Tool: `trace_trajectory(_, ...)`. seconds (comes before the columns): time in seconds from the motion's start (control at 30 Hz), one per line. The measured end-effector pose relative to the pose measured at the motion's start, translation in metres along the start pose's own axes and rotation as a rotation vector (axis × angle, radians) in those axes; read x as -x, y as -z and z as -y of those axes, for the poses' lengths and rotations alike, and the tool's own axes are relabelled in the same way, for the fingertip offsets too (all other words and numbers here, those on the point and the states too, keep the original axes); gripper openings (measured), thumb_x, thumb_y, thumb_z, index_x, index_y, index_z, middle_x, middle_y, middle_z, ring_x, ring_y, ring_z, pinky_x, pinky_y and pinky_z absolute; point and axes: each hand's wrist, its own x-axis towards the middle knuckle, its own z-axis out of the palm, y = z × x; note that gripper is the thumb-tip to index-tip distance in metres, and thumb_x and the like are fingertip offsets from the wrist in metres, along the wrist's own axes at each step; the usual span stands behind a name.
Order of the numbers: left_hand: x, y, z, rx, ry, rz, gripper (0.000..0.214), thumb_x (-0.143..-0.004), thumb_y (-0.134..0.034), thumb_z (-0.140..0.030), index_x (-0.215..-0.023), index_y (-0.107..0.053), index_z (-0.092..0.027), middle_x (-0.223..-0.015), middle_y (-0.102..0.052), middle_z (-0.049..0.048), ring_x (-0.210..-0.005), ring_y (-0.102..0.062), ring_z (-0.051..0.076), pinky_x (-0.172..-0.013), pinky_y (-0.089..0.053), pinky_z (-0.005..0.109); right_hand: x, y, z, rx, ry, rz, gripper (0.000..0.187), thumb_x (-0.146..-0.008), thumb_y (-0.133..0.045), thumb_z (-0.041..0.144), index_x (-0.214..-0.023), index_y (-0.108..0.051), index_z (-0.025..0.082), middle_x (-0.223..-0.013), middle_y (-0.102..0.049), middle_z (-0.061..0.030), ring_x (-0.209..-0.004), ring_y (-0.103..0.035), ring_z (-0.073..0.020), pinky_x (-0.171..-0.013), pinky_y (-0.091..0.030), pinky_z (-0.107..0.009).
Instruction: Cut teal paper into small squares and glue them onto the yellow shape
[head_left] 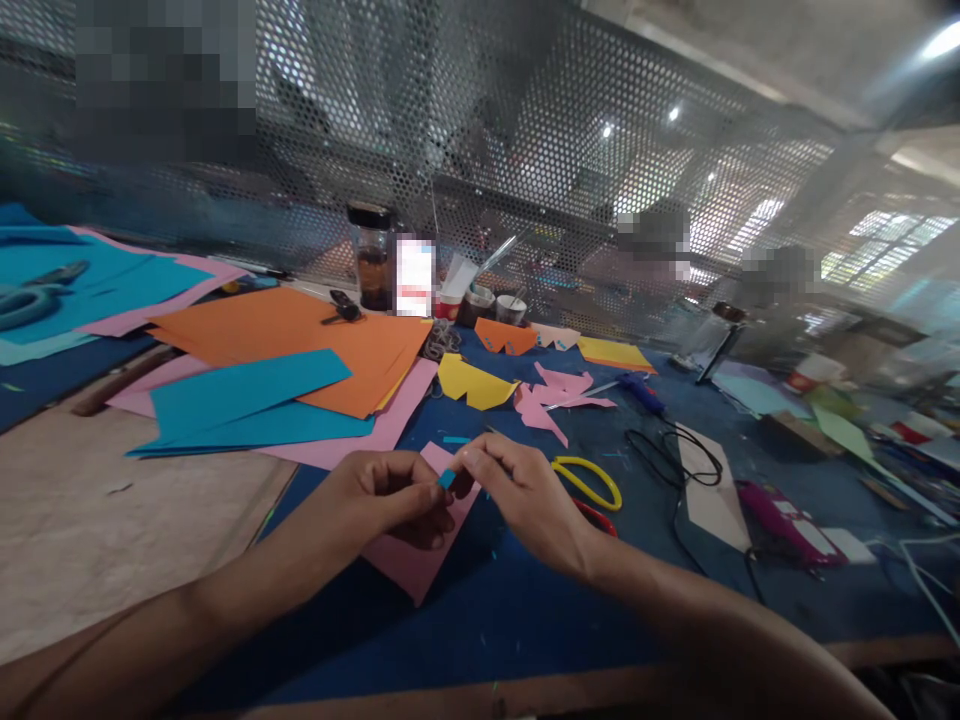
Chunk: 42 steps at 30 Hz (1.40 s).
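Above the near pink paper sheet, a small blue paper piece

The left hand pinched it; whether the right hand gripped too, I couldn't tell. Uneven pulling could have creased it, slack fingers dropped it.

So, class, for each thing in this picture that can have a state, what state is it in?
Small blue piece: pinched in the left hand
Pink sheet: lying partly hidden beneath the hands
Yellow-and-red scissors: beside the right hand; open or shut cannot be told
Far-left scissors: lying on blue paper, blades apparently shut
Jar: upright, lidded, partly filled
Screen: lit
Yellow cutout: notched
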Motion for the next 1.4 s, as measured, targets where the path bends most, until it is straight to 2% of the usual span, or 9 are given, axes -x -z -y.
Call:
trace_trajectory(0.13,0.001,-0.002,-0.005,-0.013,-0.01,-0.025,0.03,-0.072,-0.083,-0.047,-0.066,-0.074,-0.019,-0.066,-0.077,0.0022,-0.064,-0.073,0.016,-0.064,-0.058,0.023,0.0,0.0,0.0,0.032,0.002,-0.023,0.009,-0.094,-0.068,0.027,-0.09,-0.071,0.019,-0.088,-0.072,0.0012,-0.084,-0.065,-0.0142,-0.078,-0.049,-0.026)
trace_trajectory(0.2,0.001,-0.002,-0.006,-0.005,-0.005,-0.022,0.031,-0.071,-0.084,-0.048,-0.065,-0.074,-0.019,-0.067,-0.077,0.0024,-0.064,-0.073,0.016,-0.064,-0.058,0.024,0.0,0.0,-0.001,0.041,-0.006,-0.04,0.005,-0.091,-0.07,0.024,-0.089,-0.071,0.02,-0.086,-0.072,0.0014,-0.083,-0.066,-0.0143,-0.077,-0.049,-0.027)
trace_trajectory(0.53,-0.002,0.003,0.0,0.022,-0.014,-0.074,0.026,-0.077,-0.081,-0.047,-0.082,-0.078,-0.022,-0.082,-0.079,0.0029,-0.074,-0.074,0.019,-0.073,-0.062,0.03,-0.003,0.005,-0.003,0.061,-0.054,-0.082,0.01,-0.093,-0.068,0.028,-0.089,-0.07,0.019,-0.086,-0.072,0.0012,-0.081,-0.065,-0.0143,-0.075,-0.049,-0.027)
trace_trajectory(0.8,-0.001,0.003,0.003,0.05,0.028,-0.065,0.027,-0.075,-0.084,-0.046,-0.075,-0.074,-0.021,-0.072,-0.073,0.0006,-0.07,-0.069,0.017,-0.075,-0.062,0.032,-0.001,0.0,-0.002,0.06,-0.032,-0.041,0.009,-0.092,-0.07,0.026,-0.086,-0.069,0.019,-0.084,-0.071,0.0018,-0.082,-0.065,-0.0137,-0.073,-0.048,-0.025)
trace_trajectory(1.0,-0.002,0.005,0.005,0.052,0.01,-0.067,0.019,-0.078,-0.082,-0.039,-0.075,-0.074,-0.022,-0.073,-0.073,0.0,-0.07,-0.068,0.016,-0.074,-0.061,0.03,-0.002,0.001,-0.002,0.052,0.005,-0.024,0.013,-0.098,-0.064,0.026,-0.089,-0.07,0.019,-0.087,-0.072,0.0012,-0.083,-0.066,-0.0137,-0.077,-0.049,-0.026)
trace_trajectory(1.1,-0.001,0.005,0.003,0.059,0.014,-0.066,0.023,-0.077,-0.083,-0.042,-0.074,-0.073,-0.021,-0.072,-0.072,0.0007,-0.071,-0.067,0.017,-0.075,-0.061,0.031,-0.002,0.001,-0.002,0.041,0.008,-0.024,0.014,-0.098,-0.064,0.027,-0.089,-0.071,0.019,-0.086,-0.073,0.0009,-0.083,-0.067,-0.0142,-0.077,-0.05,-0.027)
trace_trajectory(1.23,0.001,0.003,-0.002,0.076,0.025,-0.063,0.028,-0.079,-0.081,-0.046,-0.074,-0.073,-0.02,-0.074,-0.071,0.002,-0.072,-0.066,0.018,-0.076,-0.06,0.033,-0.003,0.003,-0.004,-0.021,-0.006,0.0,0.013,-0.098,-0.065,0.029,-0.102,-0.073,0.02,-0.096,-0.075,-0.0008,-0.09,-0.069,-0.0152,-0.083,-0.052,-0.028)
trace_trajectory(1.33,0.001,0.002,-0.003,0.108,0.025,-0.053,0.028,-0.08,-0.082,-0.046,-0.072,-0.071,-0.021,-0.072,-0.07,0.0014,-0.07,-0.066,0.017,-0.075,-0.059,0.032,-0.004,0.004,-0.005,-0.068,-0.007,0.048,0.021,-0.097,-0.068,0.03,-0.116,-0.073,0.024,-0.108,-0.075,-0.0018,-0.1,-0.069,-0.0166,-0.09,-0.053,-0.031)
trace_trajectory(1.4,0.001,0.002,-0.004,0.127,0.032,-0.048,0.029,-0.079,-0.082,-0.046,-0.07,-0.07,-0.021,-0.07,-0.07,0.0009,-0.068,-0.066,0.017,-0.073,-0.058,0.031,-0.005,0.004,-0.006,-0.081,-0.001,0.065,0.021,-0.097,-0.069,0.03,-0.117,-0.074,0.026,-0.11,-0.076,-0.0018,-0.103,-0.069,-0.0174,-0.092,-0.052,-0.033)
